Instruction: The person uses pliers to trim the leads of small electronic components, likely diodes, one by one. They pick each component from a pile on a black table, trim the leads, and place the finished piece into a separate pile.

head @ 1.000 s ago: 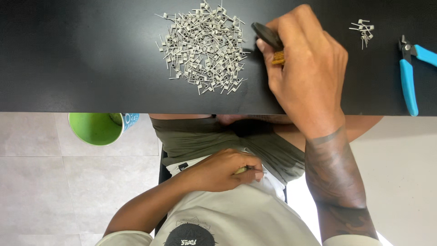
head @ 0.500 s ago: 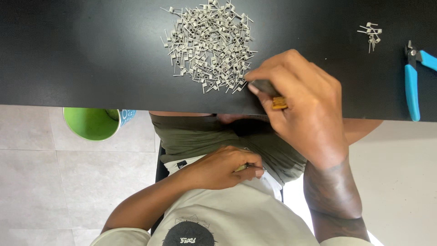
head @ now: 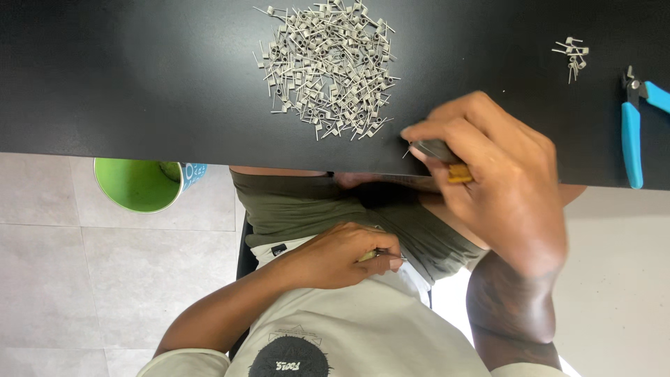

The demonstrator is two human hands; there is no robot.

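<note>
Head view, operator: Where does the work piece sit relative to the fingers?

Inspector: The right hand (head: 499, 188) is closed around dark pliers (head: 436, 150) with a yellow-brown handle. A small wire coil (head: 406, 152) sticks out at the plier tip, just below the fingertips. The coil pile (head: 328, 66) lies on the black table (head: 139, 77), just beyond the fingertips, up and to the left.

Operator: Left hand?

Inspector: The left hand (head: 345, 255) rests curled in the lap, pinching a thin metal tool (head: 387, 255); the fingers are narrow.

Operator: Edges and room?

Inspector: The plier tip hangs at the table's near edge. Bare tabletop spreads left of the pile. A smaller coil cluster (head: 574, 56) and blue-handled cutters (head: 634, 132) lie right of the knuckles, well apart. A green cup (head: 139, 183) stands below the edge.
</note>
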